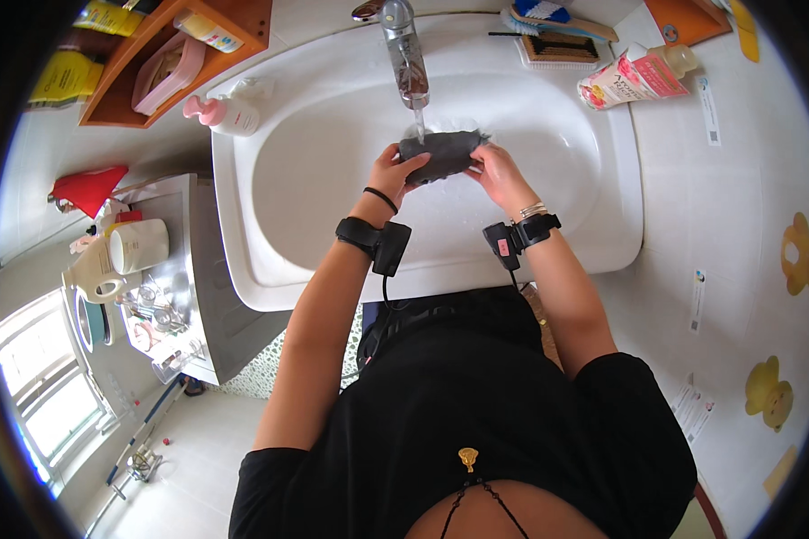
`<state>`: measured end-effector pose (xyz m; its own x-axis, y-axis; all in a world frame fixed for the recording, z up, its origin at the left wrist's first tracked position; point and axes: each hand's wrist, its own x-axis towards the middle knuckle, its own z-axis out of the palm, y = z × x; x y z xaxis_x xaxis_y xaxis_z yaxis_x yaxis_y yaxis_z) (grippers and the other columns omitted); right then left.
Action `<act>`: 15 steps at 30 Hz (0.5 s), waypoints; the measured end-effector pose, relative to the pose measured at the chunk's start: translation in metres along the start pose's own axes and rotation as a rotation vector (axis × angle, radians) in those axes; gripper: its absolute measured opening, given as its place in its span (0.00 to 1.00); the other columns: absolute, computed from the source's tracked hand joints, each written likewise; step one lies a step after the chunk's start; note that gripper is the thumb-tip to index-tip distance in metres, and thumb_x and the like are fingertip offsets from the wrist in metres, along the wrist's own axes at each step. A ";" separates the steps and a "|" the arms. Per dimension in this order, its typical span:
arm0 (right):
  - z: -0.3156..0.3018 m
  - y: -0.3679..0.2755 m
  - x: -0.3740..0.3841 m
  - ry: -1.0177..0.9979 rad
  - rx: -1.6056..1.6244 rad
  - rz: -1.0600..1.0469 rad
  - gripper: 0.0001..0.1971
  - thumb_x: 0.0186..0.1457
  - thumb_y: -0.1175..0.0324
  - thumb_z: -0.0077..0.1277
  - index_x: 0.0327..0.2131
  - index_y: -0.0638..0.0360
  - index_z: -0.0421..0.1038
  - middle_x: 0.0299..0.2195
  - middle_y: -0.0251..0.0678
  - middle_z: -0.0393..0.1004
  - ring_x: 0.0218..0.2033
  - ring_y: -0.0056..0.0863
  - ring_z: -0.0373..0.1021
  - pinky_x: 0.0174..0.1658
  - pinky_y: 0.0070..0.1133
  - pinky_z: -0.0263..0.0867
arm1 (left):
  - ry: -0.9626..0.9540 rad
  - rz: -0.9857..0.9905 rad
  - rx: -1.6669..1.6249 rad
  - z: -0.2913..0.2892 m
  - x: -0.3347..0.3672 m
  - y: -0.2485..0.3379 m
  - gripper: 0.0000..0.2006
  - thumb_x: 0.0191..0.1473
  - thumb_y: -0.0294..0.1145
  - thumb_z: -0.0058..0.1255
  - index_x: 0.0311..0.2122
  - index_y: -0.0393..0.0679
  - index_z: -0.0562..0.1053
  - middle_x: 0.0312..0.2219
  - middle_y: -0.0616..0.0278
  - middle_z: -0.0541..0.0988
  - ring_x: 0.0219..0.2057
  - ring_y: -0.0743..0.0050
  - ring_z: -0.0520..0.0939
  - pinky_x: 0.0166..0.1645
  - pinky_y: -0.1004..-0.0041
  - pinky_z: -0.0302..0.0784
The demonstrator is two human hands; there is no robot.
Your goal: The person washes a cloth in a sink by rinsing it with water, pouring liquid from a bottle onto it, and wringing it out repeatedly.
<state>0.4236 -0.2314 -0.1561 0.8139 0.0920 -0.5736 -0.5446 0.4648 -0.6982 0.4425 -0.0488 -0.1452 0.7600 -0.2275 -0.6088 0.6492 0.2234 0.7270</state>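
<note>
A dark grey cloth (440, 154) is held over the white sink (333, 171), right under the running tap (406, 56). The left hand (394, 172) grips one end and the right hand (499, 175) grips the other. A pink bottle (225, 114) stands near.

Dark grey cloth (442, 154) under running tap (406, 54), left hand (393, 171) and right hand (502, 176) gripping.
</note>
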 end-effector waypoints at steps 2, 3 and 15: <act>0.001 0.007 0.000 -0.052 0.101 0.033 0.10 0.48 0.67 0.36 0.36 0.57 0.61 0.33 0.32 0.66 0.35 0.24 0.64 0.42 0.24 0.60 | -0.002 0.041 -0.030 -0.006 0.001 -0.001 0.20 0.39 0.24 0.53 0.40 0.39 0.62 0.30 0.60 0.71 0.31 0.71 0.73 0.33 0.75 0.70; 0.000 0.009 0.000 -0.048 0.112 0.027 0.10 0.48 0.67 0.36 0.36 0.57 0.61 0.33 0.32 0.66 0.35 0.24 0.64 0.42 0.24 0.60 | -0.001 0.080 -0.067 -0.008 0.001 -0.002 0.23 0.37 0.21 0.55 0.41 0.39 0.61 0.30 0.60 0.72 0.29 0.73 0.74 0.30 0.79 0.70; 0.000 0.024 0.017 -0.143 0.186 0.338 0.10 0.47 0.67 0.44 0.35 0.56 0.63 0.29 0.30 0.60 0.29 0.22 0.59 0.35 0.22 0.61 | -0.466 -0.049 0.301 -0.012 -0.003 0.021 0.28 0.35 0.16 0.51 0.46 0.35 0.59 0.36 0.56 0.70 0.38 0.69 0.71 0.40 0.75 0.70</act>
<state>0.4244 -0.2182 -0.1828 0.6227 0.3824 -0.6827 -0.7508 0.5378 -0.3836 0.4540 -0.0319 -0.1320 0.5916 -0.6414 -0.4885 0.5943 -0.0625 0.8018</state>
